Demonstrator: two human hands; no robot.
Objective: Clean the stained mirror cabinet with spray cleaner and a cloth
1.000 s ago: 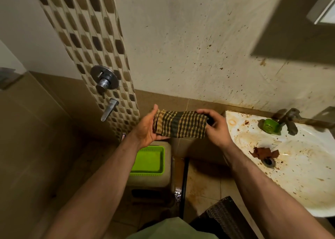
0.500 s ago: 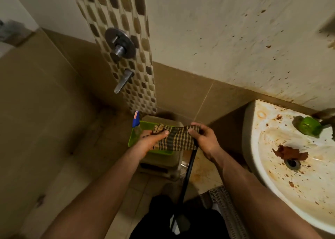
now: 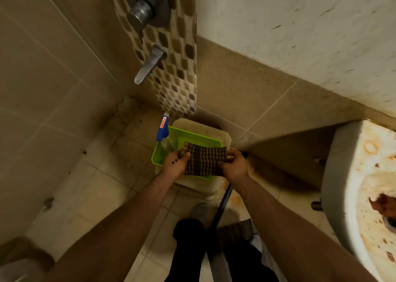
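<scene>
my left hand (image 3: 175,164) and right hand (image 3: 234,167) each curl round an end of the folded checked cloth (image 3: 204,159). it is much lower than a second ago, over the green tray (image 3: 192,136), spray bottle (image 3: 162,132) at eleven o'clock. i judge i'm setting it down or fetching the spray; the mirror cabinet is out of view

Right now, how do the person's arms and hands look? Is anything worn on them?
The left forearm and the right forearm are bare as far as the picture shows: no sleeves. The left hand and the right hand wear no gloves, and I see no watch, band or ring. The left hand has a few small dark spots on its back.
</scene>
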